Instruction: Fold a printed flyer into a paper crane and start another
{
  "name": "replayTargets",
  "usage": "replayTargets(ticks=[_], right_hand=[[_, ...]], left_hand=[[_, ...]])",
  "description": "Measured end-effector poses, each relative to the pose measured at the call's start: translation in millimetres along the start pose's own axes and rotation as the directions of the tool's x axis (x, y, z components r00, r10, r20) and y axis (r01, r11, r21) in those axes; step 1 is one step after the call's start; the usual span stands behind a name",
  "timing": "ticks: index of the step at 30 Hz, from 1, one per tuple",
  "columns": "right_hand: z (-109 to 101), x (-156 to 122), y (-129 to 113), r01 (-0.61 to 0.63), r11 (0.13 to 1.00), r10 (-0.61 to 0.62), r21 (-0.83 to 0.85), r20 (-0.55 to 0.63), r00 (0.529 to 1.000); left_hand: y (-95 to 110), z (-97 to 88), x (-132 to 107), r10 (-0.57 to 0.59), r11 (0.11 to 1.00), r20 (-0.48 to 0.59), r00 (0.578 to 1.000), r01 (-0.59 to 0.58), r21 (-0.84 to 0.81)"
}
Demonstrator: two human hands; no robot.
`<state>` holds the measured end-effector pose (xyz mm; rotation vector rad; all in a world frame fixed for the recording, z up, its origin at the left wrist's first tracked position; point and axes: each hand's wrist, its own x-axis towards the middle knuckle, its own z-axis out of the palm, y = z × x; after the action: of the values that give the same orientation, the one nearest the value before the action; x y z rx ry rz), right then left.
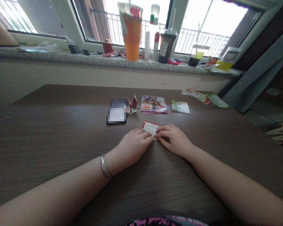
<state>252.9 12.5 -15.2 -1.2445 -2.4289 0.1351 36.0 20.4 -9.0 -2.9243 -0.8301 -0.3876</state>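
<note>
A small white sheet of paper with a red edge lies on the dark wooden table between my hands. My left hand, with a silver bangle at the wrist, presses its fingers on the sheet's lower left. My right hand pinches the sheet's right side, thumb and fingertips close together. The fingertips of both hands nearly meet at the sheet's lower corner, which they partly cover. Just beyond are a folded paper crane and a stack of colourful printed leaflets.
A phone with a blurred screen lies left of the crane. Right of the leaflets are a small paper stack and several loose strips. Along the granite windowsill stand an orange drink cup, a dark drink cup and bottles.
</note>
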Motion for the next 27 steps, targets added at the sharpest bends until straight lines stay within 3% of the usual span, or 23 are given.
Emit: replayTargets(ticks=[12, 27], right_hand=[[-1.0, -1.6, -0.5, -0.018, 0.994, 0.017, -0.11, -0.007, 1.0], [-4.5, -1.8, -0.1, -0.023, 0.993, 0.028, -0.119, 0.038, 0.999]], left_hand=[[-4.2, 3.7, 0.3, 0.017, 0.996, -0.006, 1.0, -0.018, -0.086], [6.2, -8.0, 2.1, -0.075, 0.997, 0.052, 0.996, 0.074, 0.033]])
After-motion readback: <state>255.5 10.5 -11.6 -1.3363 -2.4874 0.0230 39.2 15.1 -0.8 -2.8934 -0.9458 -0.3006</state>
